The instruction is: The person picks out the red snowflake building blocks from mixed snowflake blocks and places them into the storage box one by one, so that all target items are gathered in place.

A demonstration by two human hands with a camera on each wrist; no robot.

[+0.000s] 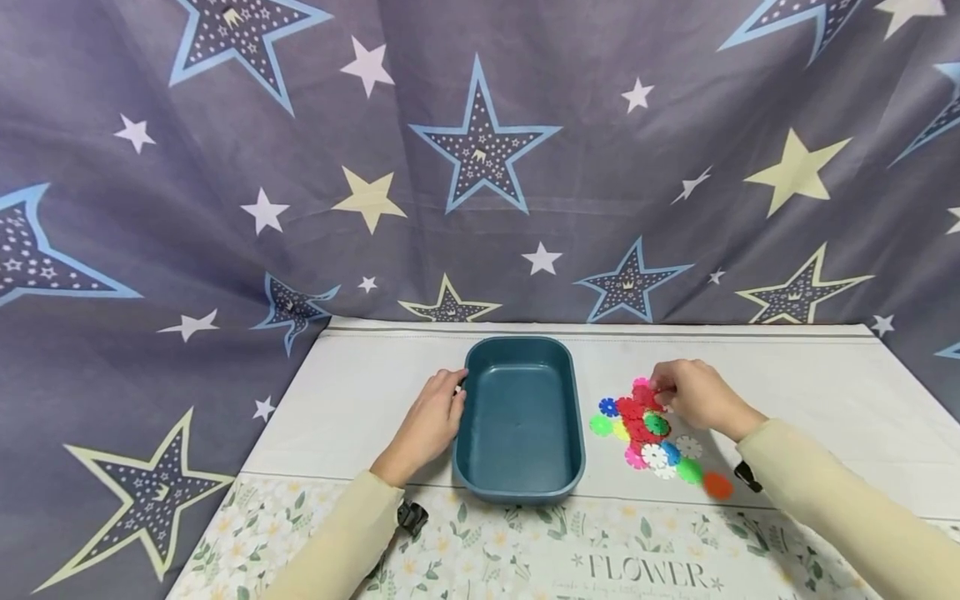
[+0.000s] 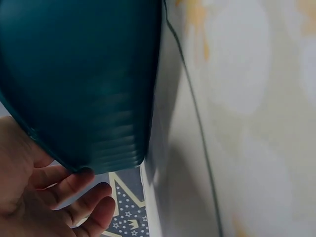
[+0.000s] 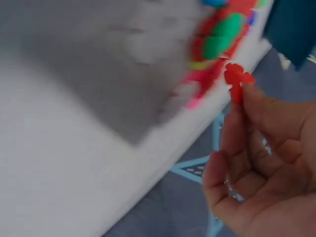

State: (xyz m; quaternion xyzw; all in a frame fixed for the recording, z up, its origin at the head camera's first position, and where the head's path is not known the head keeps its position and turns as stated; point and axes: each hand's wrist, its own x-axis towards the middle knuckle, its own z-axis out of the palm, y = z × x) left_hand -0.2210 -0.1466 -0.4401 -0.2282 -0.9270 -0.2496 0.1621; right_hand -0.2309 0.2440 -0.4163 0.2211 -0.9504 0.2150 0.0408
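A dark teal plastic bin [image 1: 519,492] stands on the table in the head view. My left hand [image 1: 431,412] is at its left side, with relaxed fingertips touching the bin near the rim; the left wrist view shows these fingers [image 2: 101,210] loosely bent against its outer wall. In the right wrist view my right hand [image 3: 276,163] pinches a red notched plastic disc [image 3: 235,79] between thumb and forefinger. In the head view this right hand [image 1: 697,396] is over the far end of a loose pile of colourful notched discs [image 1: 637,429].
A white disc [image 1: 687,447], a green disc [image 1: 688,471] and a blurred orange disc [image 1: 717,485] lie at the pile's near right. A floral cloth [image 1: 480,533] covers the table's front. Behind the table hangs a grey star-patterned curtain [image 1: 585,200].
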